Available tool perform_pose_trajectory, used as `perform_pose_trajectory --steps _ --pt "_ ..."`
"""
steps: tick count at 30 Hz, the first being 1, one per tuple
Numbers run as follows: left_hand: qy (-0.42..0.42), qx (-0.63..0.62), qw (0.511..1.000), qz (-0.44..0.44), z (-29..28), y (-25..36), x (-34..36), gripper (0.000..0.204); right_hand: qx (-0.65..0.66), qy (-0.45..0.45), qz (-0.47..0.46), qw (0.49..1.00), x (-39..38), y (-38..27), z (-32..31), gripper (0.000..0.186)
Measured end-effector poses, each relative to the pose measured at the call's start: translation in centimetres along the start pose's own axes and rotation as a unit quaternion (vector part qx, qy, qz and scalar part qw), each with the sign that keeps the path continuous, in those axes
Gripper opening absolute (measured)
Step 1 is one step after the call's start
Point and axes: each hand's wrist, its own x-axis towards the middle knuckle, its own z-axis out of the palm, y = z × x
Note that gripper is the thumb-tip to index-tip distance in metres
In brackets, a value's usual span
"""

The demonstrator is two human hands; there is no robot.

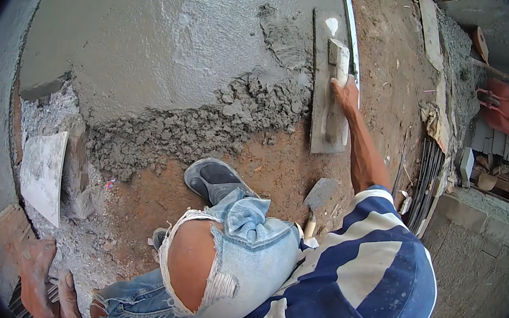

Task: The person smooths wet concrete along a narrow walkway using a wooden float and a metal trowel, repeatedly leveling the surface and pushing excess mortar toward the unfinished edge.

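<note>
One right hand [345, 94] here, wrapped snugly around the handle of our long float [323, 82], which sits at the right-hand edge of the wet concrete [155, 35], just beside the pale edging strip [350, 19]. Our left hand [46, 283] is way off low on the left, thumb and fingers apart, nothing visible in it; we can't tell if it's touching the wooden board [4, 234]. Small trowel [321, 193] lies on the dirt [265, 179], closer to us.
</note>
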Motion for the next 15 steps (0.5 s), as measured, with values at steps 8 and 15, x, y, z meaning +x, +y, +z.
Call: perform_pose_trajectory --steps 8,15 --pt "-0.004 -0.095 0.991 -0.092 2.7 -1.2 0.7 0.031 -0.022 -0.053 0.048 0.997 12.0 -7.1 1.5 0.07" --pt "-0.019 -0.126 0.979 -0.157 3.3 -2.4 1.4 0.033 -0.039 -0.01 -0.024 0.999 12.0 -8.1 1.5 0.063"
